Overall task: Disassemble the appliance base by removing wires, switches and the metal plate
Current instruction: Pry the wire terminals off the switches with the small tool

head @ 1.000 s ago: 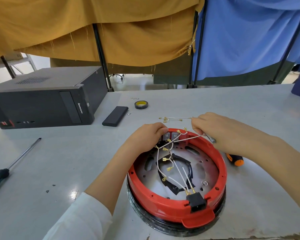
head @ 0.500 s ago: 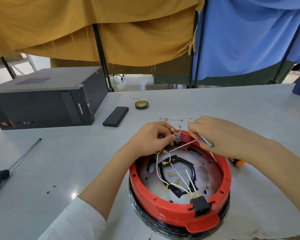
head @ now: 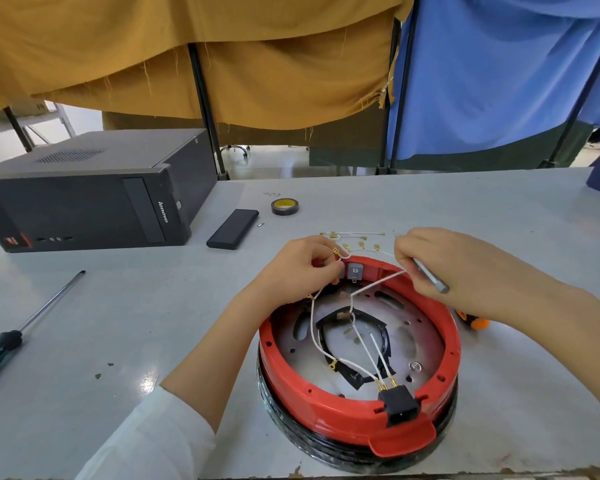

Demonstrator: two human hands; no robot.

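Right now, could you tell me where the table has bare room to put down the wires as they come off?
Bare table lies right of the tape roll, and between the screwdriver and the red base. It is crowded behind the base: loose wires lie there, with the left hand and right hand working.

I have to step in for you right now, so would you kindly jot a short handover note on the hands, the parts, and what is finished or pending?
Left hand pinches a white wire at the grey switch on the far rim of the red base.
Right hand grips a metal tool and pulls another white wire.
Done: some loose wires lie on the table behind the base.
Left: wires on the black socket, the switch, the metal plate.
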